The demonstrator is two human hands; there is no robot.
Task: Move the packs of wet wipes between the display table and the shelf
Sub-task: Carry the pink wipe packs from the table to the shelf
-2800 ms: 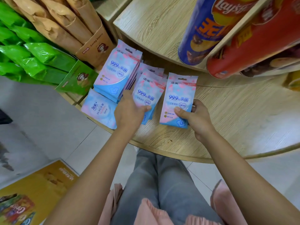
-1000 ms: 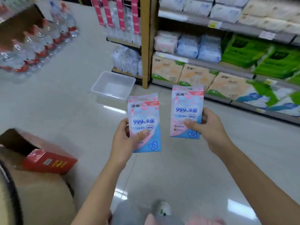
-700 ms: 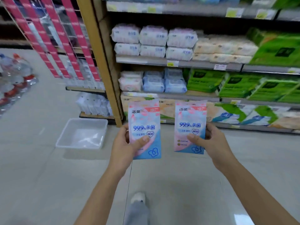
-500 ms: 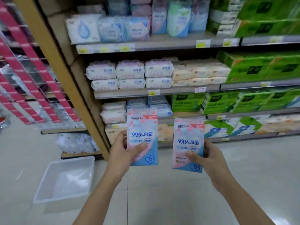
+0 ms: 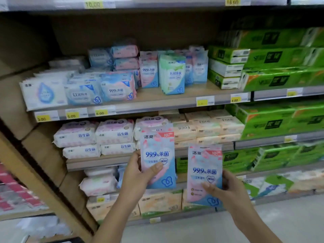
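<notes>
Head: left hand, right hand hold flat, seemingly glossy packs.

This is a shop, by the look of it a supermarket aisle. A tall shelf crosses the view in several tiers. Its front rails carry yellow price tags reading 6.00, 4.00 and 10.00. Rows of many identical packs of wet wipes sit beside stacked green tissue packs, above a pale, smooth floor.
</notes>
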